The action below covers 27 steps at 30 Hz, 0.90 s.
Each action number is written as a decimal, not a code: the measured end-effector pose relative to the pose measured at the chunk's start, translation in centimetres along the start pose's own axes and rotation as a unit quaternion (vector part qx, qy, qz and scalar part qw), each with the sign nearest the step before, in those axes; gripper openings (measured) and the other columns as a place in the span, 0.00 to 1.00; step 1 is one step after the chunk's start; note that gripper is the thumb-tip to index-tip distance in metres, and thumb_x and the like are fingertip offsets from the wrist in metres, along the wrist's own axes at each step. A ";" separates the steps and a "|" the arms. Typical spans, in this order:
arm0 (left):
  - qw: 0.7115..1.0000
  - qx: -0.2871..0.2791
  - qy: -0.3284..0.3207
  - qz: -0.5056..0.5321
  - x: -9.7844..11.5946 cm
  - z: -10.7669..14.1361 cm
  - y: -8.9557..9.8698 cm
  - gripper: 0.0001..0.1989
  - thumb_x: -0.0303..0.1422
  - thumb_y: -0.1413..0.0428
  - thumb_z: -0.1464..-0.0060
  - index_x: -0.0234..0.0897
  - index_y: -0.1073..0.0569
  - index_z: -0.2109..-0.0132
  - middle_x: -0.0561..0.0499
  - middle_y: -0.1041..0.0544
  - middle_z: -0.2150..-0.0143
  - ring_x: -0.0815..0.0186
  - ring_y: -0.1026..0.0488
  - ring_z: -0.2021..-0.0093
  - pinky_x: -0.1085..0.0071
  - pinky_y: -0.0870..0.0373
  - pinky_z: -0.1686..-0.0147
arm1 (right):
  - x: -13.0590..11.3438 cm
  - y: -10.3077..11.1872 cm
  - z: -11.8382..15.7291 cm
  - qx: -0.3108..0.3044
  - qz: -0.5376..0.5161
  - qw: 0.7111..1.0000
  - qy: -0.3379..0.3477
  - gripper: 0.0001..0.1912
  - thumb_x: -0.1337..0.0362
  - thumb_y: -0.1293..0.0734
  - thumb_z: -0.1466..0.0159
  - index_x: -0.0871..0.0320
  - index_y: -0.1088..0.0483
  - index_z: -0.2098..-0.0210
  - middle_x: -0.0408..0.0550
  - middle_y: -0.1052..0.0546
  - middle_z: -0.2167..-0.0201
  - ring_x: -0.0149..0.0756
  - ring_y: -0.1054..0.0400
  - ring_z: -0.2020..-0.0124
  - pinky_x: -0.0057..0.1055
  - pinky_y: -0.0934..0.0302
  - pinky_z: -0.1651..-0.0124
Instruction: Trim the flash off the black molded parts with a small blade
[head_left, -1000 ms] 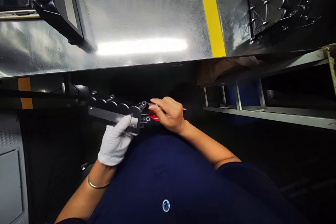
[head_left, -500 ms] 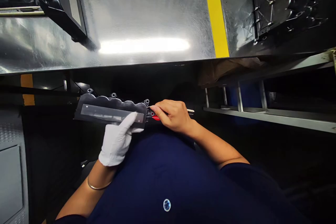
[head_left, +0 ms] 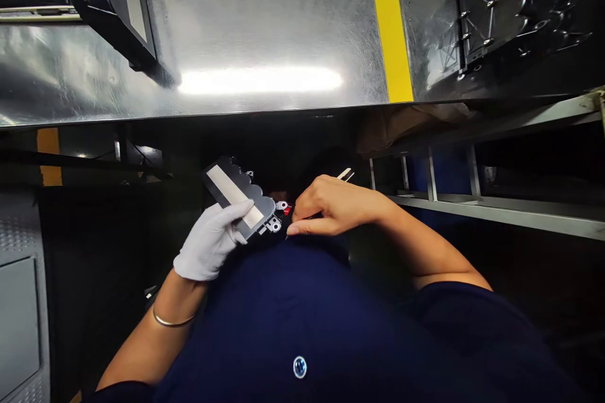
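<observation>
My left hand (head_left: 210,240), in a white glove, is closed around the lower end of a black plastic part (head_left: 264,203). The part has a scalloped edge, ringed lugs, and a pale flat strip along its face. It is held tilted, its far end up and to the left. Just right of its lugs, my bare right hand (head_left: 328,206) is closed on a slim hand tool (head_left: 346,174). Two pale prongs of that tool stick out behind the hand, and a bit of red shows by the fingers. Its exact kind is hidden.
A metal worktable (head_left: 265,25) with a yellow stripe (head_left: 391,25) lies ahead. Black moulded parts rest on it at left (head_left: 116,19) and right (head_left: 489,6). Below its right side runs a metal rack (head_left: 491,211). A grey panel (head_left: 19,315) stands at lower left.
The black part has turned clockwise, its left end rising and moving right. My right hand has shifted right and rotated, its thumb now lower and just clear of the part.
</observation>
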State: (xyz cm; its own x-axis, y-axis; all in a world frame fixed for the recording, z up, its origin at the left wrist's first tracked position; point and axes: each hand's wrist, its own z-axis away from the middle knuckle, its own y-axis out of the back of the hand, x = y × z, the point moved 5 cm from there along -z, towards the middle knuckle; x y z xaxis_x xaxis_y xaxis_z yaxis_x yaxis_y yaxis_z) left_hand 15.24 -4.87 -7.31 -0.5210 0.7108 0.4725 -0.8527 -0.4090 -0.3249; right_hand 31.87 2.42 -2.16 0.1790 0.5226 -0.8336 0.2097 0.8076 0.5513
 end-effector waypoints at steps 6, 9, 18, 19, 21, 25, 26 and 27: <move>1.000 -0.013 0.003 -0.009 0.0 -0.3 -0.1 0.11 0.28 0.36 0.52 0.33 0.20 0.59 0.46 0.17 0.62 0.61 0.19 0.64 0.73 0.21 0.66 | 0.8 0.0 -0.4 0.088 0.134 0.985 -0.064 0.22 0.54 0.41 0.30 0.60 0.26 0.72 0.46 0.24 0.77 0.28 0.33 0.76 0.28 0.54 0.73; 0.999 -0.006 -0.006 -0.033 -0.1 -0.3 0.2 0.13 0.30 0.35 0.54 0.33 0.19 0.58 0.46 0.17 0.64 0.62 0.20 0.68 0.74 0.22 0.71 | 1.2 -0.4 -0.4 0.084 0.158 0.982 -0.064 0.23 0.54 0.42 0.30 0.60 0.27 0.73 0.46 0.24 0.77 0.28 0.35 0.77 0.29 0.57 0.73; 1.000 0.004 -0.006 -0.031 -0.2 -0.4 0.1 0.12 0.30 0.34 0.54 0.33 0.19 0.59 0.46 0.18 0.65 0.62 0.20 0.68 0.75 0.22 0.72 | 1.4 -0.4 -0.3 0.057 0.139 0.987 -0.062 0.23 0.54 0.43 0.30 0.60 0.29 0.75 0.45 0.26 0.78 0.28 0.36 0.77 0.29 0.57 0.73; 1.000 0.002 -0.005 -0.029 -0.2 -0.4 0.1 0.12 0.29 0.35 0.54 0.32 0.19 0.59 0.45 0.18 0.64 0.62 0.20 0.68 0.75 0.22 0.72 | 1.5 -0.4 -0.3 0.052 0.133 0.988 -0.061 0.23 0.54 0.43 0.30 0.60 0.29 0.75 0.45 0.25 0.78 0.28 0.35 0.77 0.29 0.56 0.73; 1.000 -0.003 -0.008 -0.024 -0.3 -0.4 0.1 0.12 0.28 0.35 0.53 0.31 0.20 0.59 0.45 0.18 0.64 0.61 0.20 0.69 0.74 0.21 0.72 | 1.6 -0.4 -0.4 0.044 0.119 0.990 -0.062 0.23 0.54 0.42 0.30 0.59 0.28 0.75 0.46 0.25 0.78 0.28 0.35 0.76 0.29 0.55 0.73; 1.000 -0.011 0.005 0.010 0.0 -0.5 0.0 0.12 0.25 0.37 0.51 0.30 0.21 0.57 0.44 0.17 0.62 0.60 0.19 0.66 0.72 0.20 0.69 | 1.8 -0.6 -0.3 0.027 0.088 0.994 -0.049 0.23 0.54 0.42 0.30 0.60 0.27 0.74 0.46 0.23 0.76 0.28 0.33 0.75 0.28 0.52 0.72; 0.999 -0.012 0.017 0.034 0.3 -0.5 -0.1 0.10 0.23 0.39 0.49 0.29 0.21 0.57 0.43 0.17 0.62 0.60 0.19 0.65 0.71 0.19 0.67 | 1.9 -0.7 -0.2 0.016 0.079 0.996 -0.042 0.23 0.54 0.42 0.30 0.60 0.27 0.74 0.46 0.23 0.76 0.28 0.33 0.75 0.27 0.51 0.72; 0.997 -0.007 0.029 0.067 0.6 -0.6 -0.1 0.09 0.22 0.42 0.47 0.28 0.22 0.58 0.43 0.18 0.63 0.61 0.19 0.64 0.71 0.19 0.64 | 1.9 -1.0 0.0 0.000 0.069 0.997 -0.036 0.23 0.54 0.41 0.30 0.60 0.27 0.75 0.46 0.24 0.77 0.27 0.33 0.76 0.27 0.51 0.72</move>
State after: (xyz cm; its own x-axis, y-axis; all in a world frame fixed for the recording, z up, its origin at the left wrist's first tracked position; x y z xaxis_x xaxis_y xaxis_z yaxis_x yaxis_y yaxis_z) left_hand 15.02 -4.05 -7.45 -0.6269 0.6820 0.3766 -0.7747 -0.4946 -0.3939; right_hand 31.96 2.61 -4.30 0.2743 0.6075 -0.7454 0.1788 0.7295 0.6602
